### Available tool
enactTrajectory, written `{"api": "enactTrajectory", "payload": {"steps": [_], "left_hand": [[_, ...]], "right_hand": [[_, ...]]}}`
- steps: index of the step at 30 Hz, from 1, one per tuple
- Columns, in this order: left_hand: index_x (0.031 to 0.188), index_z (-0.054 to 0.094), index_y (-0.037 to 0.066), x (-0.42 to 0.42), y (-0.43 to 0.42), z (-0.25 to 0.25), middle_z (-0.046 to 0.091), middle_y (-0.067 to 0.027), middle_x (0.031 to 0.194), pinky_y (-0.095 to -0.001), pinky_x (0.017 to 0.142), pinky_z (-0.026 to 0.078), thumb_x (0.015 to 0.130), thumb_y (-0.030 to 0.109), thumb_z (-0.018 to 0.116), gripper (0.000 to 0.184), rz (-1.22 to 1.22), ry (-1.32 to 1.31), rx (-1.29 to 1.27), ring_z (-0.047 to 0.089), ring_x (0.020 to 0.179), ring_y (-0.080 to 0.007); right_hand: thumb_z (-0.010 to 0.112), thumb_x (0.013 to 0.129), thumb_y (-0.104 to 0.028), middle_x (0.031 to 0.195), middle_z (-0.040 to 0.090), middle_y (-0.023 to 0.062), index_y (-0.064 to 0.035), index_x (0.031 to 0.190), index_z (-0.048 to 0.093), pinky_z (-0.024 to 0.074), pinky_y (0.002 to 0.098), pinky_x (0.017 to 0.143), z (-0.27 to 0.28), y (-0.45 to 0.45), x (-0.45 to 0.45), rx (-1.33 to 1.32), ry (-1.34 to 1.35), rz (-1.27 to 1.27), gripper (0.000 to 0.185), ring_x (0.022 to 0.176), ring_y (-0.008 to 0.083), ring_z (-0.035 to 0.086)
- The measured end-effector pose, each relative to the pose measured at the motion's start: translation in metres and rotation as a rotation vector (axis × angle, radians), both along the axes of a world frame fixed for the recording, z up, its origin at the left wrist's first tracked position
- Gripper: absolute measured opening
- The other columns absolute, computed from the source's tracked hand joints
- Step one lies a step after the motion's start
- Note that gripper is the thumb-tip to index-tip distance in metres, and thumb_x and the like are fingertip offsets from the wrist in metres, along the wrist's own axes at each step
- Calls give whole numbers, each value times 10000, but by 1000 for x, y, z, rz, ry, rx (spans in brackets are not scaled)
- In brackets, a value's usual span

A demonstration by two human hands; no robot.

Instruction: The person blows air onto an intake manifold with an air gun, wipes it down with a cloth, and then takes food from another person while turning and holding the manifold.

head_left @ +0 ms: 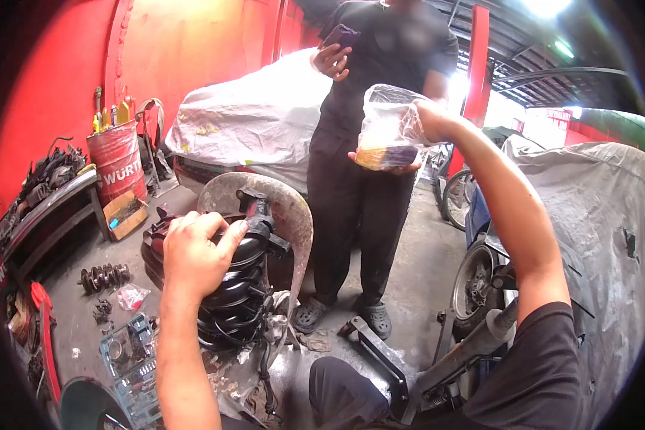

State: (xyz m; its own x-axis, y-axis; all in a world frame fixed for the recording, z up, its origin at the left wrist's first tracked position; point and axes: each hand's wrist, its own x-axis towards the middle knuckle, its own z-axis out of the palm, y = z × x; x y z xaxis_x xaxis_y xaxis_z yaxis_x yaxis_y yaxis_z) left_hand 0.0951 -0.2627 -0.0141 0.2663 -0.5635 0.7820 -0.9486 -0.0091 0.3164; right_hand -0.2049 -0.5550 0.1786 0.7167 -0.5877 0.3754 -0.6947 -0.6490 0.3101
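Note:
My right hand [435, 122] is closed on the upper side of a clear plastic bag [388, 111] with something yellow and dark purple in its bottom. Another person [365, 143] stands in front of me, with one hand under the bag and a phone [341, 36] in the other. My left hand [206, 247] is at the top of a black ribbed engine part [236, 287], its fingers bent over and the thumb stretched toward a black fitting [254, 204]. Its fingertips are partly hidden, so what it grips, if anything, cannot be made out.
A curved, worn metal plate [292, 211] stands behind the engine part. At left are a red drum [118, 163], a workbench [50, 208] and a blue tool case [132, 362]. A metal frame [380, 358] and a wheel [474, 285] are at right. Behind, a covered car [254, 118].

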Motion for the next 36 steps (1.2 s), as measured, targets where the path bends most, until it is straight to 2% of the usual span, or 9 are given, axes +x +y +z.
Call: {"api": "enactTrajectory", "payload": {"steps": [6,12,15,17,23,28,29,31,36], "left_hand": [[767,702,55,-2,-1,0,630,-176,783,-450,797,452,848,429,702,383,33,25,-3,593,836,-362],[794,700,52,-7,2,1,604,-147,766,-446,744,451,857,404,699,358,6,8,31,586,825,-352],[790,701,60,-9,3,2,606,-145,768,-445,750,450,853,400,705,346,-21,8,53,586,825,-350],[783,701,70,-10,4,1,609,-142,767,-447,754,449,852,396,708,333,-34,1,39,587,826,-350],[790,710,78,-5,4,3,620,-144,780,-445,786,460,858,408,701,337,-20,-27,59,593,839,-355],[797,712,75,-2,4,5,624,-150,788,-445,784,462,860,414,695,345,-21,-14,63,595,840,-360],[798,713,74,-1,3,3,624,-152,789,-446,782,462,860,415,695,346,-23,-8,65,596,840,-360],[803,714,75,-1,3,2,623,-154,785,-451,771,466,857,413,697,343,-19,-19,67,600,830,-364],[785,712,78,1,0,4,615,-147,755,-446,754,464,841,410,713,336,-19,-11,39,597,804,-353]], "right_hand": [[771,757,-309,950,732,175,-6,939,735,563,410,761,-11,42,13,-117,-48,-223,355,875,308,718],[728,771,-293,990,737,157,-55,1043,737,575,390,773,-21,31,25,-77,50,-248,361,909,289,721],[744,757,-366,1061,716,176,-88,1121,705,529,413,869,-25,30,30,63,98,-310,460,1025,291,688],[731,730,-254,1025,740,129,-98,1066,739,573,384,788,-36,26,28,57,92,-230,371,938,257,723],[735,747,-203,1090,721,133,-124,1200,672,530,394,910,-44,37,33,19,85,-196,463,1063,276,684],[682,801,-117,1031,719,156,-73,1090,691,538,407,843,-40,13,24,-31,239,-22,293,995,302,692],[666,771,-23,1098,698,186,-21,1109,687,528,405,887,-34,37,30,32,244,-75,338,1034,316,683],[688,803,-125,1033,694,129,-50,1061,688,541,421,831,-40,30,22,-134,227,144,269,1001,319,676],[704,749,-56,1127,648,119,-51,1055,694,499,391,944,-50,3,30,-197,170,291,306,1028,315,655]]}}
